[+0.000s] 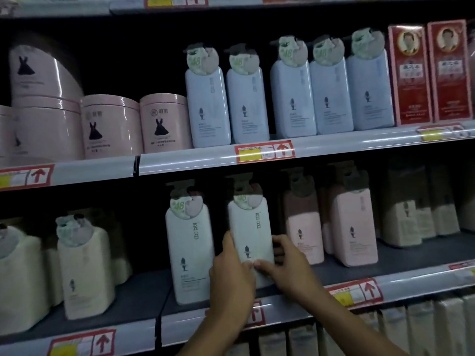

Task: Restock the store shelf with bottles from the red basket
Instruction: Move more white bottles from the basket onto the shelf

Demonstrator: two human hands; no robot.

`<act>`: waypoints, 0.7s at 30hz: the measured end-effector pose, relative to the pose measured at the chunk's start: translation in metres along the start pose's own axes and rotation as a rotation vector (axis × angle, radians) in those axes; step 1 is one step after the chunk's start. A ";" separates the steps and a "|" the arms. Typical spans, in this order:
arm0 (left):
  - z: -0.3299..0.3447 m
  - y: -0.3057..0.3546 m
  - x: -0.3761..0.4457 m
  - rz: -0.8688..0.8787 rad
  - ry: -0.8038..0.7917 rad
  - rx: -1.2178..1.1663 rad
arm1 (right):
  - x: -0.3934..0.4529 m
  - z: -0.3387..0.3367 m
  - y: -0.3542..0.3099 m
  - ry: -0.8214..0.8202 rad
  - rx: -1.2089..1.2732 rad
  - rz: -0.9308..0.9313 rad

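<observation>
Both hands hold one white bottle [250, 232] upright on the lower shelf [347, 272]. The left hand [230, 276] wraps the bottle's lower left side, thumb up along its edge; the right hand [288, 263] curls round the lower right side, thumb pressed on the front near the base, so each grip is closed round the bottle. Just left of the grip stands a second white bottle [190, 247], close beside the held one. To the right of the grip stand pink bottles [354, 227], apart from it. Above the grip, on the upper shelf [205, 156], a row of pale blue bottles [290, 98] stands, with pink tubs [113, 127] further left and red boxes [408, 75] further right
</observation>
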State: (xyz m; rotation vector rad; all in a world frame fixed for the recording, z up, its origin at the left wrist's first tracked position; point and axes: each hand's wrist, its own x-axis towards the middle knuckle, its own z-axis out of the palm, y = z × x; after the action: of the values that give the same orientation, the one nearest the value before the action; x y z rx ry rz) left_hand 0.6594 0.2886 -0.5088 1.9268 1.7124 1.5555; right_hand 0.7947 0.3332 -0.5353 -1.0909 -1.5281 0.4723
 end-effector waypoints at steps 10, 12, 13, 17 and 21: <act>0.001 0.003 -0.004 -0.054 0.059 -0.050 | -0.018 0.003 -0.015 0.064 -0.043 -0.024; 0.000 0.004 -0.008 -0.040 0.072 -0.084 | -0.020 0.003 -0.018 0.060 -0.072 -0.024; -0.001 0.005 -0.010 -0.041 0.079 -0.091 | -0.021 0.002 -0.020 0.052 -0.078 -0.021; -0.008 0.006 -0.013 -0.061 0.082 -0.076 | -0.027 -0.004 -0.030 0.021 -0.080 0.057; -0.023 -0.003 -0.029 0.019 0.050 -0.223 | -0.061 -0.011 -0.042 0.218 -0.083 0.027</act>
State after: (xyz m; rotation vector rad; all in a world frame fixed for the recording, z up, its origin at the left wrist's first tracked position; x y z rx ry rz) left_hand 0.6460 0.2545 -0.5171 1.8145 1.4696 1.7328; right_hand 0.7844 0.2595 -0.5330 -1.1877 -1.3522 0.2996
